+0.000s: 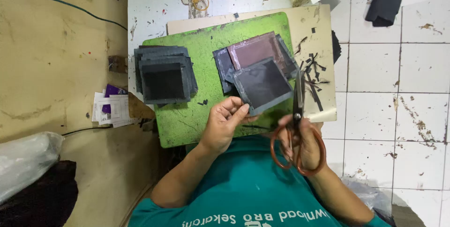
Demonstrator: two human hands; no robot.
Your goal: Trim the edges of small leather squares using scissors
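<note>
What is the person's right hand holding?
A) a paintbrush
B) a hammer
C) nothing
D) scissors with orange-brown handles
D: the right hand has its fingers through the orange-brown loops of scissors, blades pointing up along the edge of the dark square piece that the left hand holds over the green board.

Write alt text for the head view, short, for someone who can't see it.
Seen from above, a person's left hand holds a dark square sheet while the right hand cuts its edge with orange-handled scissors, over a green cutting board. A stack of dark squares sits on the board's left, and black offcut strips lie to the right.
</note>
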